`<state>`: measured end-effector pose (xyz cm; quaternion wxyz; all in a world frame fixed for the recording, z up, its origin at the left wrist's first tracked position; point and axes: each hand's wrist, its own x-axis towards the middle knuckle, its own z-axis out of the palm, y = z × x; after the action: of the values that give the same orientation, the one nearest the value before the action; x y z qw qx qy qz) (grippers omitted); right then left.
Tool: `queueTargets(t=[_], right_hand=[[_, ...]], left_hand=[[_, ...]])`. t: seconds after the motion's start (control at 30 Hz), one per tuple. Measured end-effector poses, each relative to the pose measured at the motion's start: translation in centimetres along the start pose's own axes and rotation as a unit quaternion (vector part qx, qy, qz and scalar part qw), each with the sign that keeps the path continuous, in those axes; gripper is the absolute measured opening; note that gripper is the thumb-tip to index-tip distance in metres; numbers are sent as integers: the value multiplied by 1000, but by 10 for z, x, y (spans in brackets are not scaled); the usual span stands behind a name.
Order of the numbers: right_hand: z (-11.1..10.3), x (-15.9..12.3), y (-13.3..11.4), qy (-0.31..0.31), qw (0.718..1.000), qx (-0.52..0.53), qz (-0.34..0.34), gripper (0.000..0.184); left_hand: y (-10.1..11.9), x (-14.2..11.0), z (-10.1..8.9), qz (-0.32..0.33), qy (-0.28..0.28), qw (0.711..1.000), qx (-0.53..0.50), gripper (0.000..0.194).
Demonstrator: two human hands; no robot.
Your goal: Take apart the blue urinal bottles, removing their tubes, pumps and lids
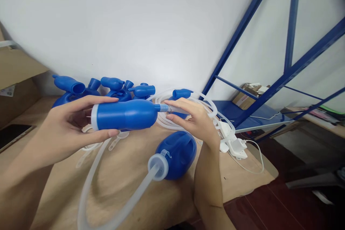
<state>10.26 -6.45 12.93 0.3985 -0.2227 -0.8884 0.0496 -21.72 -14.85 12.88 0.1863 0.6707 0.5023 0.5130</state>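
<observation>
My left hand (pixel 68 125) is wrapped round a blue plastic funnel piece (pixel 125 115) with a white rim, held level above the table. My right hand (pixel 192 116) pinches the end of a clear tube (pixel 172 107) at the piece's narrow blue tip. Below them a blue bottle (pixel 176 154) with a white collar lies on the wooden table (pixel 129 183), and a wide translucent hose (pixel 88 187) runs from its neck in a loop toward me.
Several more blue bottles and funnel pieces (pixel 107 90) stand against the white wall. Coiled clear tubing (pixel 188 97) lies behind my right hand. White power adapters with a cable (pixel 233 143) sit at the table's right edge. A blue metal rack (pixel 269 93) and a cardboard box (pixel 16 79) flank the table.
</observation>
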Motion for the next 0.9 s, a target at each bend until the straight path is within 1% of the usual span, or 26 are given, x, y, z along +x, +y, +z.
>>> queueTargets(t=[0.07,0.13,0.2,0.3,0.43,0.53,0.6,0.7,0.8,0.9], right_hand=[[-4,-2,1,-17,999,27,6,31],[-5,-3,1,-20,998,48,25,28],[-5,-2,0,-11,997,65,44,28],[-1,-1,-2,7,994,94,46,33],[4,1,-5,47,993,93,51,22],[7,2,-6,65,996,59,21,18],[9,2,-5,76,996,35,-7,17],[13,3,-3,91,995,12,-37,18],[19,4,1,89,994,7,-61,17],[24,5,5,93,992,8,-88,18]], left_hand=[[-1,-2,-1,4,4,1000,3,60],[-2,-4,-1,8,4,1000,2,60],[-1,-6,0,5,2,1000,4,61],[2,-6,0,-3,9,1000,6,61],[-1,-5,1,3,-6,1000,0,60],[-6,-3,0,33,-18,999,-6,58],[-9,-1,0,38,-19,999,-6,59],[-9,1,0,29,-14,999,0,59],[-6,4,0,28,-10,1000,-5,57],[-2,8,0,-4,-15,1000,-23,55]])
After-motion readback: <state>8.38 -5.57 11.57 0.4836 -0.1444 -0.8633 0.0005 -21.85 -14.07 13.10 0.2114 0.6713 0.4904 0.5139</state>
